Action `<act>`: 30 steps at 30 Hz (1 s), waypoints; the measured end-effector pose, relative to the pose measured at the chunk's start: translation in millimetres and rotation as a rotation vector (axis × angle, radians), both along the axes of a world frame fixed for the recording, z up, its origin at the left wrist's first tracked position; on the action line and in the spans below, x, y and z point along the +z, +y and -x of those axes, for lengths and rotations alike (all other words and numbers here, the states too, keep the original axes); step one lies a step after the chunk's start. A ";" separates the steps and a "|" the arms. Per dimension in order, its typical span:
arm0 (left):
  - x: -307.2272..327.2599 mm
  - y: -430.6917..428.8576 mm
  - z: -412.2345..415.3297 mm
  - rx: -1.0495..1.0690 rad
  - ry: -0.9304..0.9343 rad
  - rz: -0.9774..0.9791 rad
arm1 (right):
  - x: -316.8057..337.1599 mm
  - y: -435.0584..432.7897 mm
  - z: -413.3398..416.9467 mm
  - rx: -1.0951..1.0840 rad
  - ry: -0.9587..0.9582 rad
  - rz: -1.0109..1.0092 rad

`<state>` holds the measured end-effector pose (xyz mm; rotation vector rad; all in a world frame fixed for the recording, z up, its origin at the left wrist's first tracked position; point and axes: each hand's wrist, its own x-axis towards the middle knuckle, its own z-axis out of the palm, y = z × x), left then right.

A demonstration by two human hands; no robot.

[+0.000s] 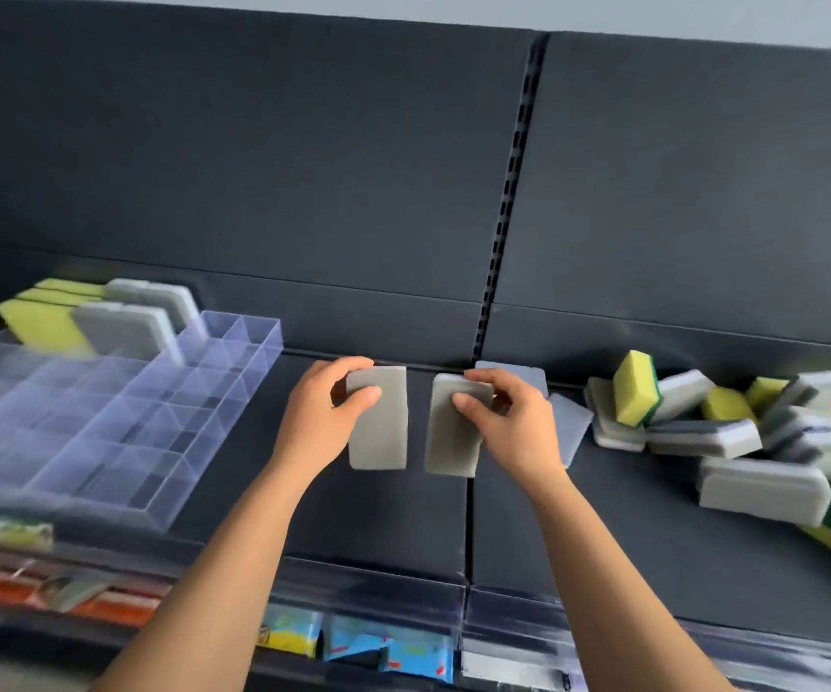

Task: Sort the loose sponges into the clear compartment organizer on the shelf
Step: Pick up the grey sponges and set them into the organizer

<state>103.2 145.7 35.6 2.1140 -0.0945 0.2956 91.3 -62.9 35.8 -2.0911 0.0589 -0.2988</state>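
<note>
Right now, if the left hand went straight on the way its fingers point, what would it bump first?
Likely the grey sponge in the right hand: the left hand, holding its own grey sponge, points toward it across a narrow gap. Depth is unclear.

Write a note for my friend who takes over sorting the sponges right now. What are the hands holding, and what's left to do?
Left hand: grips a flat grey rectangular sponge, upright above the dark shelf.
Right hand: grips a second grey sponge, beside the first but apart from it.
Clear plastic compartment organizer: on the shelf, to the left.
Done: a few yellow sponges and grey rounded sponges stand in its far compartments.
Left: place both held sponges, then sort the loose pile of yellow-green and grey sponges on the right. Most compartments look empty.
</note>
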 end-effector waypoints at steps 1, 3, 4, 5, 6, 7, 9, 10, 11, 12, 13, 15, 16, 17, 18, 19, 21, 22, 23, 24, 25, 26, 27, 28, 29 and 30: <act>0.0 14.1 -0.3 0.008 0.001 0.006 | 0.6 14.6 -1.5 -0.003 -0.012 -0.008; 0.2 43.9 -1.7 0.027 0.001 0.008 | 0.3 45.7 -4.4 -0.011 -0.028 -0.039; 0.5 56.1 -2.6 0.037 -0.001 0.005 | 0.1 58.6 -5.2 -0.019 -0.034 -0.055; 1.3 70.5 -3.4 0.047 -0.004 0.005 | -0.3 73.9 -6.6 -0.025 -0.038 -0.068; 2.2 84.1 -4.2 0.050 -0.008 0.010 | -0.2 88.6 -8.4 -0.034 -0.041 -0.079; 2.6 97.6 -5.3 0.046 -0.012 0.020 | -0.4 103.5 -10.3 -0.043 -0.044 -0.089; 3.6 120.1 -7.5 0.039 -0.019 0.038 | -0.5 129.2 -13.2 -0.061 -0.061 -0.095; 4.0 132.0 -8.7 0.040 -0.025 0.044 | -0.3 142.6 -14.5 -0.067 -0.070 -0.090; 4.7 142.7 -9.9 0.039 -0.033 0.046 | 0.1 155.1 -15.9 -0.072 -0.078 -0.086; 5.5 152.6 -11.7 0.041 -0.039 0.048 | 0.8 166.4 -17.7 -0.073 -0.083 -0.083; 6.5 161.7 -14.1 0.044 -0.042 0.052 | 1.9 176.7 -19.6 -0.073 -0.087 -0.082; 9.2 176.6 -20.1 0.047 -0.047 0.056 | 5.1 192.5 -25.3 -0.069 -0.092 -0.080; 10.5 183.5 -23.9 0.049 -0.054 0.052 | 7.1 199.3 -29.5 -0.066 -0.091 -0.078; 11.4 190.1 -28.9 0.051 -0.064 0.051 | 8.7 205.3 -35.0 -0.061 -0.089 -0.076; 12.6 196.1 -34.5 0.052 -0.075 0.053 | 10.3 210.9 -41.1 -0.057 -0.090 -0.076; 13.5 201.1 -40.2 0.053 -0.085 0.053 | 11.8 215.3 -46.8 -0.053 -0.096 -0.079; 15.3 211.4 -55.2 0.073 -0.116 0.038 | 13.8 224.7 -62.7 -0.042 -0.120 -0.082; 16.2 215.8 -63.0 0.088 -0.129 0.029 | 14.6 229.3 -71.2 -0.035 -0.130 -0.082; 17.2 220.1 -70.7 0.100 -0.140 0.025 | 15.3 233.7 -79.4 -0.030 -0.137 -0.082; 18.5 223.5 -77.3 0.108 -0.152 0.021 | 16.0 237.5 -86.5 -0.025 -0.148 -0.082; 19.1 227.0 -84.4 0.117 -0.166 0.018 | 15.8 241.5 -94.6 -0.022 -0.160 -0.083; 19.6 230.2 -91.2 0.130 -0.181 0.011 | 15.4 245.5 -102.7 -0.021 -0.173 -0.084; 19.7 233.5 -97.9 0.149 -0.196 0.005 | 14.7 249.5 -110.9 -0.019 -0.184 -0.083; 20.3 236.1 -103.8 0.166 -0.207 -0.001 | 14.0 253.3 -118.9 -0.017 -0.193 -0.083; 20.6 237.9 -108.5 0.178 -0.215 -0.007 | 13.4 256.5 -125.3 -0.014 -0.197 -0.083; 21.0 239.7 -113.0 0.189 -0.223 -0.017 | 12.9 260.2 -132.1 -0.011 -0.198 -0.079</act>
